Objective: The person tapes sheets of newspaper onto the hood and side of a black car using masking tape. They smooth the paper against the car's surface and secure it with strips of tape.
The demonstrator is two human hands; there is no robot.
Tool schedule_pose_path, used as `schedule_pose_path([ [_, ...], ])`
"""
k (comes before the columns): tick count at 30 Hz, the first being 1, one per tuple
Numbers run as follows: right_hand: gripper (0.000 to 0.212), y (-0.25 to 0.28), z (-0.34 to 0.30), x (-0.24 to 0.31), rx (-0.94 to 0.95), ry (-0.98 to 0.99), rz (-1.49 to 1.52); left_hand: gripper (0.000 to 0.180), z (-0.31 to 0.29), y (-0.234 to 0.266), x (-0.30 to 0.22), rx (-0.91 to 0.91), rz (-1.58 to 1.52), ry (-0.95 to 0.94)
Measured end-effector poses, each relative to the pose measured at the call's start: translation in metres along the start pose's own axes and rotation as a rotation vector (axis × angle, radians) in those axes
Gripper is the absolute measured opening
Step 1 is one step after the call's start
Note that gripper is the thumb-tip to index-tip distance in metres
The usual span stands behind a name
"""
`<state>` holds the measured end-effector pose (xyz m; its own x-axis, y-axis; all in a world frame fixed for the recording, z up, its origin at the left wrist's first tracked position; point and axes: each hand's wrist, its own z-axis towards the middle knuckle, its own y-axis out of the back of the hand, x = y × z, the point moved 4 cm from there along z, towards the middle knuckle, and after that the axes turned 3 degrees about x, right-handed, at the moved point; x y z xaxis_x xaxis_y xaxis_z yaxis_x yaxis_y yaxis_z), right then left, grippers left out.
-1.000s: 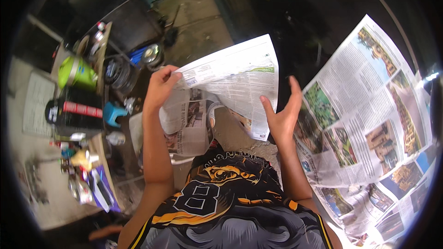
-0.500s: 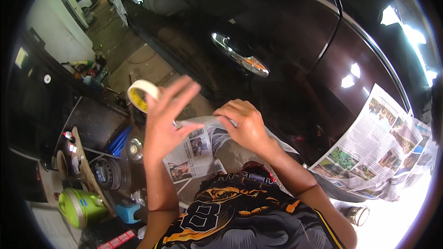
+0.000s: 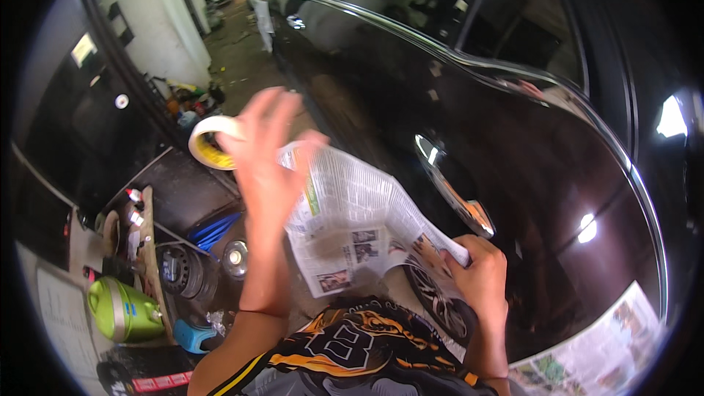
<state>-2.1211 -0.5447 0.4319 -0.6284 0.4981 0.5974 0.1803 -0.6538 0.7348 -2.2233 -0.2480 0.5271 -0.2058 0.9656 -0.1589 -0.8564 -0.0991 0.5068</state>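
Observation:
My left hand (image 3: 268,158), smeared by motion, carries a roll of pale masking tape (image 3: 213,143) with a yellow core at its outer side. Its thumb side meets the upper left edge of a newspaper sheet (image 3: 345,194); whether it pinches the paper is too blurred to tell. At the sheet's other end my right hand (image 3: 480,268) grips the folded paper edge. The sheet hangs between both hands in front of a dark car door (image 3: 535,198), the right hand just below the chrome door handle (image 3: 458,191).
More newspaper (image 3: 598,348) covers the car's lower right. A wheel (image 3: 440,301) shows beneath the held sheet. To the left stand a green jug (image 3: 121,308), a blue container (image 3: 192,336), a bare wheel rim (image 3: 183,270) and a wooden board (image 3: 149,235). Another dark vehicle panel (image 3: 73,132) rises far left.
My right hand has moved right and down, spreading the newspaper wider from my left hand. My view has shifted, so the car door and handle sit farther right and lower.

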Motion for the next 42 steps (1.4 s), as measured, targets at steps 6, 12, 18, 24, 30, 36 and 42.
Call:
schedule_pose_path([
  [6, 0.02, -0.015, 0.049, 0.033, 0.081, 0.205, 0.007, 0.059, -0.03, -0.068, -0.069, 0.858, -0.64, -0.482],
  [12, 0.056, -0.011, 0.09, 0.038, -0.171, 0.009, 0.046, 0.017, 0.04, -0.127, 0.026, 0.627, -0.949, -0.394],
  [18, 0.077, -0.067, 0.157, 0.044, -0.27, -0.317, 0.483, 0.016, 0.118, -0.205, 0.191, 0.424, -1.003, 0.047],
  [24, 0.013, -0.106, 0.225, 0.072, -0.111, -0.231, 0.315, 0.021, 0.15, -0.284, 0.294, 0.467, -1.098, 0.411],
  [30, 0.012, -0.084, 0.325, 0.083, -0.32, -0.016, -0.215, 0.044, 0.145, -0.246, 0.22, -0.261, -0.529, -0.164],
  [36, 0.012, -0.065, 0.381, 0.122, -0.389, 0.368, -0.691, 0.05, 0.129, -0.304, 0.124, 0.116, -0.621, -0.694],
  [42, 0.027, -0.117, 0.304, 0.138, -0.631, 0.185, -0.569, 0.045, 0.156, -0.374, 0.138, 0.046, -0.488, -0.344],
])
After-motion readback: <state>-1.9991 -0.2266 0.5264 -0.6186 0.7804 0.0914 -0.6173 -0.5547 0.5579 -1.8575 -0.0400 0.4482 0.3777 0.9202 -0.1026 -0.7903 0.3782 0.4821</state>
